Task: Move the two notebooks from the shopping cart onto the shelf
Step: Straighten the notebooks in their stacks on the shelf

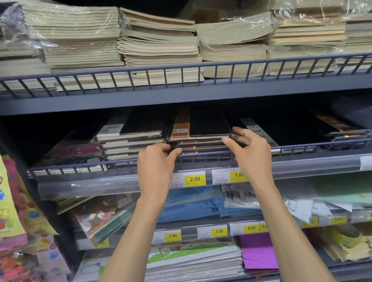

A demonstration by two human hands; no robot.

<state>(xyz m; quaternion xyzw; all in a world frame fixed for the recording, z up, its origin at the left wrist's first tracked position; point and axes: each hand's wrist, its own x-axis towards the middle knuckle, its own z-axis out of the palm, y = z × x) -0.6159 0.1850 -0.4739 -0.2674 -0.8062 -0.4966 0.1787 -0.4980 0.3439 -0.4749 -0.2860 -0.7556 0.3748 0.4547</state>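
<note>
Left hand (157, 165) and right hand (249, 151) tight around notebook stack (201, 136) on railed shelf (298, 148).

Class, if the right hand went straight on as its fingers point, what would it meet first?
The right hand would likely meet the black notebook stack at once; its fingertips seem to pinch it.

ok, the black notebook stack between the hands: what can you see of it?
The black notebook stack lies flat on the middle shelf behind its wire rail. Top cover glossy black, orange band with white label at left; pale page edges face out. The left hand grips the front-left corner, right hand pinches the front-right.
</note>
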